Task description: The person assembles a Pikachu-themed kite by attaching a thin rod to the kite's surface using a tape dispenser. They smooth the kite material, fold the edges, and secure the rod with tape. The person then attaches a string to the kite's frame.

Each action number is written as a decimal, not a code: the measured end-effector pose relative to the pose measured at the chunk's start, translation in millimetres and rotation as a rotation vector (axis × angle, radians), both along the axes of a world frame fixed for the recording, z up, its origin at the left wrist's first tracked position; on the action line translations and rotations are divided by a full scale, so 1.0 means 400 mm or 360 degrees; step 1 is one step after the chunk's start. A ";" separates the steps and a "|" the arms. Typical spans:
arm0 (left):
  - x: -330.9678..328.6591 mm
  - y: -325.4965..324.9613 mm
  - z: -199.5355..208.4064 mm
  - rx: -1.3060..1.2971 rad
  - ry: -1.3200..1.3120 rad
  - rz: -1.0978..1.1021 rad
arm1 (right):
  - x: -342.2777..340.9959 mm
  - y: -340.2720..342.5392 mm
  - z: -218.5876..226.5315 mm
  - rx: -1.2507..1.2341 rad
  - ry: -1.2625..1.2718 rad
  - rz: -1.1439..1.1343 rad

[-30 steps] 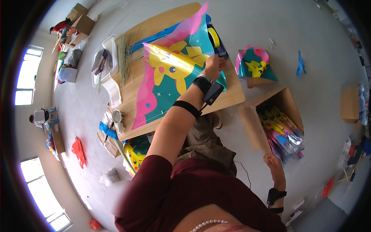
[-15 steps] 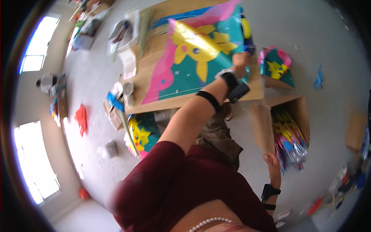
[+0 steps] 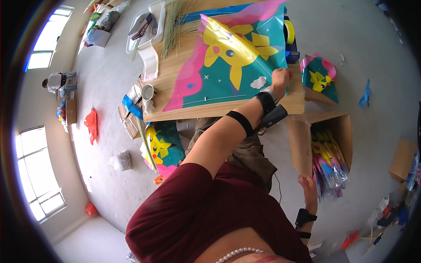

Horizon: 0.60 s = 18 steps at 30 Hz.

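A large printed sheet [image 3: 226,85], teal and pink with a yellow cartoon creature, lies on the wooden table [image 3: 210,111]. Part of it is folded over in a shiny curl. At its near right corner my left hand [image 3: 280,82] has its fingers closed on the sheet's edge. A thin white rod [image 3: 205,99] lies along the sheet's near side. Lower right, my right hand [image 3: 308,183] pinches the edge of the flap of an open cardboard box [image 3: 300,147]. Inside that box stand several clear-wrapped printed packs [image 3: 329,160].
Thin pale sticks [image 3: 172,37] and a white bin [image 3: 161,17] are at the table's far left. A tape roll [image 3: 148,92] sits at its left edge, a blue tape dispenser [image 3: 292,57] at the right. Another box with a printed sheet [image 3: 319,79] stands right of the table.
My left hand has come slightly nearer to me along the sheet's right edge, and a white cloud print now shows beside it. My right hand stays at the box flap. The view has shifted a little.
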State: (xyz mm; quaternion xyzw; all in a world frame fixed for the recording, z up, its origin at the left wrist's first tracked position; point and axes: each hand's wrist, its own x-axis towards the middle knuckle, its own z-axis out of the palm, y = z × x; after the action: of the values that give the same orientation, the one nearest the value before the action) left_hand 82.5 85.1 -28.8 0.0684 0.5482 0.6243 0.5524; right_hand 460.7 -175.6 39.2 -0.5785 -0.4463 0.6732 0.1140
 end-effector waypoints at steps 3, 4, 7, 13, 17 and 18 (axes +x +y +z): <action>-0.015 -0.002 -0.009 -0.0012 0.0038 -0.0142 | -0.007 -0.005 0.002 -0.0011 -0.0025 -0.0051; -0.016 -0.003 -0.008 -0.0013 0.0038 -0.0143 | -0.006 -0.007 0.001 -0.0006 -0.0029 -0.0058; -0.021 -0.006 -0.006 -0.0034 0.0043 -0.0148 | -0.005 -0.008 0.000 0.0014 -0.0037 -0.0055; -0.022 -0.001 -0.007 -0.0040 0.0039 -0.0155 | -0.001 -0.007 -0.010 0.0030 0.0008 -0.0022; -0.024 0.008 -0.010 -0.0033 0.0136 -0.0146 | 0.004 -0.009 -0.021 0.0012 0.0040 -0.0027; -0.027 0.010 -0.010 -0.0066 0.0276 -0.0148 | 0.007 -0.010 -0.024 0.0006 0.0044 -0.0027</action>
State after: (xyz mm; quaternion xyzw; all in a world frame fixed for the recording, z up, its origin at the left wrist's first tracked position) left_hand 71.9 89.2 -32.9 0.1362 0.6031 0.5781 0.5324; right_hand 463.7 -179.5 29.4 -0.5726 -0.4412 0.6793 0.1270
